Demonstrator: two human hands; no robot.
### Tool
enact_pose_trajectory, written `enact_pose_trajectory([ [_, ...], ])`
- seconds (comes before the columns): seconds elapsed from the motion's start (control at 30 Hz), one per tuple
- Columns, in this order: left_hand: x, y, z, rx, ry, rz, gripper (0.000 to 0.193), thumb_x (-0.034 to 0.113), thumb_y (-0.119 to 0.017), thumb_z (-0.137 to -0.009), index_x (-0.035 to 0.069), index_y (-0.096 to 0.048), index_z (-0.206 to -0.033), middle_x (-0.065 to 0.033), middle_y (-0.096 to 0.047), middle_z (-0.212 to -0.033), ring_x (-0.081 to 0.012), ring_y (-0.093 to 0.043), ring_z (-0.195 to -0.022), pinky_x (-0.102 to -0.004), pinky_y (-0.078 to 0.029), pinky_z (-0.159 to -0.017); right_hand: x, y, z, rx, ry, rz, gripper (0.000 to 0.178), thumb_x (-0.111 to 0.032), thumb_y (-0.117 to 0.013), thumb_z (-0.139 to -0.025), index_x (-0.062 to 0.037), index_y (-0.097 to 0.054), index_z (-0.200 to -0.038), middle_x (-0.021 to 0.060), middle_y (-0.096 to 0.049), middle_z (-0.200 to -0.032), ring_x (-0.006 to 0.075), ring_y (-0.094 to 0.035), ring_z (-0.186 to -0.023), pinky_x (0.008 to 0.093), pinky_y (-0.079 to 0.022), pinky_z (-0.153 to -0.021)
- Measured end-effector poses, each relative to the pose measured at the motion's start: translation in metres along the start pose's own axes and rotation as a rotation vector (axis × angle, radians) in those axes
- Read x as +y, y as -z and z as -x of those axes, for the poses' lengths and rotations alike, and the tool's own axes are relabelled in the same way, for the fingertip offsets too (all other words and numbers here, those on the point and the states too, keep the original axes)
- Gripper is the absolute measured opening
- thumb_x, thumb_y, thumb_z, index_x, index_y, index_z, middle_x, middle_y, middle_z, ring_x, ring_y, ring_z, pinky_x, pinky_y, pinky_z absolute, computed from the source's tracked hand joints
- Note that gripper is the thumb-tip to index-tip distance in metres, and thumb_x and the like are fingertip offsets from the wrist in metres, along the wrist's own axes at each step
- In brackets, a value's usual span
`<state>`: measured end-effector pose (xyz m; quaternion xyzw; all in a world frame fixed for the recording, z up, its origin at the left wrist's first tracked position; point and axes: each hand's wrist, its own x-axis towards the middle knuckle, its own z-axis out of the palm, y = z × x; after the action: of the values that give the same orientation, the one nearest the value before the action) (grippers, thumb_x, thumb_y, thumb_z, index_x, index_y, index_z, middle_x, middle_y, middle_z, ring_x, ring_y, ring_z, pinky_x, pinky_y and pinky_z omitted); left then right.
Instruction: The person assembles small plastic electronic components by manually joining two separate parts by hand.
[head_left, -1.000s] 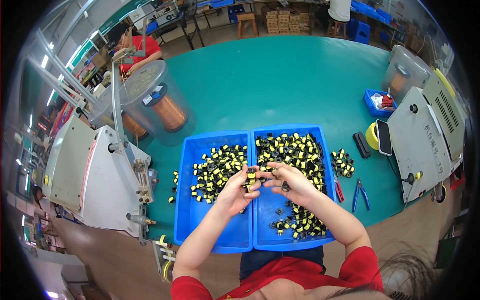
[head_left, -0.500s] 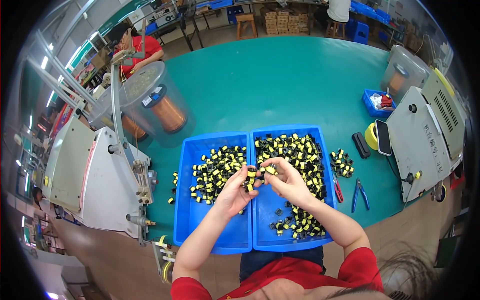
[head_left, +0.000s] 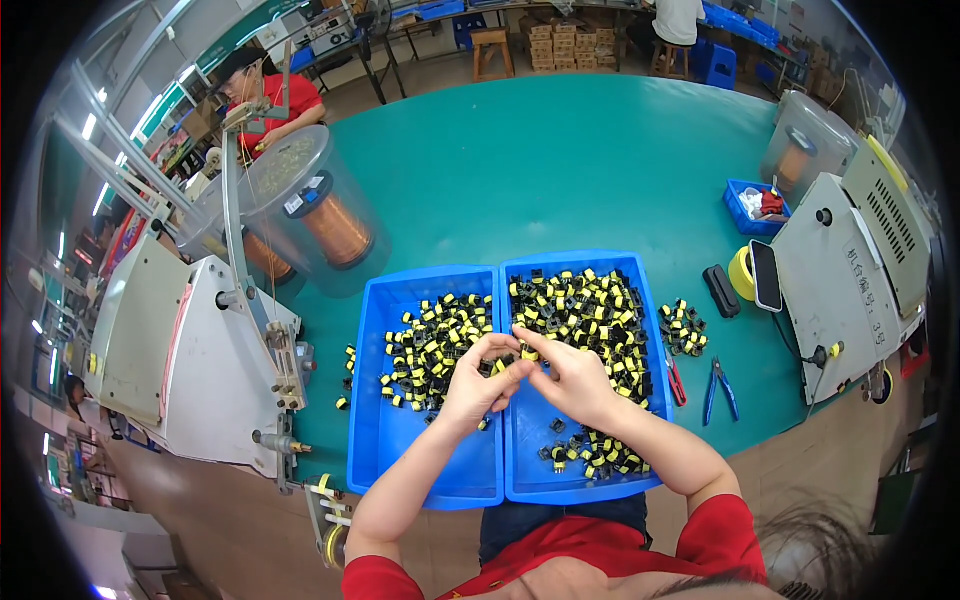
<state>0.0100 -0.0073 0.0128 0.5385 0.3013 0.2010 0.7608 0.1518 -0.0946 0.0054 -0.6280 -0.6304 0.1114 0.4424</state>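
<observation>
Above the seam between two blue trays, my left hand (head_left: 474,388) and my right hand (head_left: 577,382) meet fingertip to fingertip. Both are closed on small black coil bobbins wrapped in yellow tape. One yellow-taped coil (head_left: 529,353) shows between the fingertips, partly covered; how many each hand holds is hidden. Loose coils of the same kind lie in the left tray (head_left: 400,460), mostly in its far half. The right tray (head_left: 540,485) holds a denser heap along its far and right sides, with a few bare black pieces nearer me.
Right of the trays lie a small coil pile (head_left: 684,328), red-handled pliers (head_left: 677,382), blue-handled cutters (head_left: 721,391) and a black case (head_left: 721,291). A phone (head_left: 766,276) leans by the right machine (head_left: 850,280). Leftward stand another machine (head_left: 215,360) and a copper wire spool (head_left: 337,228). A co-worker (head_left: 290,105) sits far left.
My hands have come together, and the right fingers now meet the left fingertips. The coils in them are more covered than before. The co-worker at far left has raised their head.
</observation>
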Motion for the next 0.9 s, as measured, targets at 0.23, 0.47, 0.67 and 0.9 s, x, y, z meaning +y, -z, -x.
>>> enact_pose_trajectory([
  [0.23,-0.002,0.010,-0.005,-0.016,0.106,0.261,0.019,0.018,-0.057,-0.087,0.004,-0.051,-0.099,-0.0013,-0.048,-0.079,-0.0043,-0.039,-0.053,-0.0154,-0.023,-0.036,-0.005,0.002,0.000,-0.132,-0.254,-0.234,0.053,-0.014,-0.056,-0.082,-0.0112,-0.038,-0.131,0.0042,-0.059,-0.071,0.0151,-0.058,-0.059,0.0276,-0.045,-0.052],
  [0.47,-0.007,0.029,-0.015,-0.326,0.141,0.624,0.027,0.029,-0.051,-0.088,0.003,-0.049,-0.096,-0.0008,-0.039,-0.080,-0.0055,-0.035,-0.056,-0.0129,-0.024,-0.033,0.027,0.011,-0.011,-0.085,-1.000,-1.441,0.028,-0.006,-0.048,-0.083,0.0023,-0.049,-0.111,0.0079,-0.053,-0.087,0.0179,-0.053,-0.087,0.0363,-0.045,-0.088],
  [0.67,-0.010,0.034,-0.017,-0.458,0.100,0.710,0.028,0.030,-0.052,-0.088,0.004,-0.047,-0.097,-0.0012,-0.036,-0.079,-0.0060,-0.033,-0.055,-0.0128,-0.025,-0.033,0.027,0.002,-0.008,-0.044,-0.775,-1.343,0.035,-0.004,-0.043,-0.089,0.0054,-0.040,-0.123,0.0125,-0.053,-0.104,0.0257,-0.052,-0.108,0.0367,-0.042,-0.096],
  [0.9,-0.006,0.033,-0.014,-0.500,0.106,0.681,0.028,0.030,-0.053,-0.087,0.004,-0.048,-0.097,-0.0013,-0.036,-0.079,-0.0058,-0.033,-0.055,-0.0125,-0.025,-0.034,-0.001,0.008,-0.010,-0.080,-0.343,-1.003,0.037,-0.017,-0.046,-0.094,-0.0032,-0.040,-0.127,0.0119,-0.055,-0.118,0.0198,-0.051,-0.112,0.0344,-0.042,-0.092],
])
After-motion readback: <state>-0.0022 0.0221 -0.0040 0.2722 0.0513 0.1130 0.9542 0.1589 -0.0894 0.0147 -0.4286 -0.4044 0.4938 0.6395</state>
